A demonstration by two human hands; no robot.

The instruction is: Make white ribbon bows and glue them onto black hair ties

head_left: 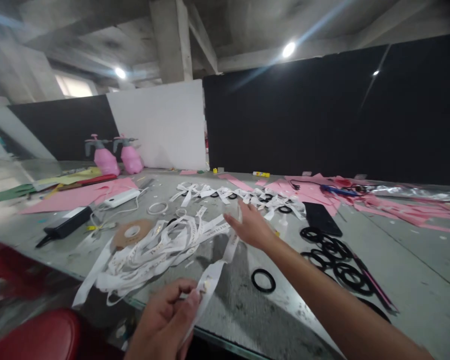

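Note:
My left hand is low at the table's front edge, closed, with thumb and fingers pinching a white ribbon that has printed lettering. From there the ribbon runs up and away to my right hand, stretched out over the table. The fingers of that hand are bent round a whitish, blurred part that looks like the same ribbon. Left of it lies a loose heap of printed white ribbon beside a brown cardboard roll core. A single black ring lies below my right forearm.
White bows with black rings lie in a row behind my right hand. More black rings are piled right, near a black flat slab. Pink sheets, two pink spray bottles and a black power adapter stand around.

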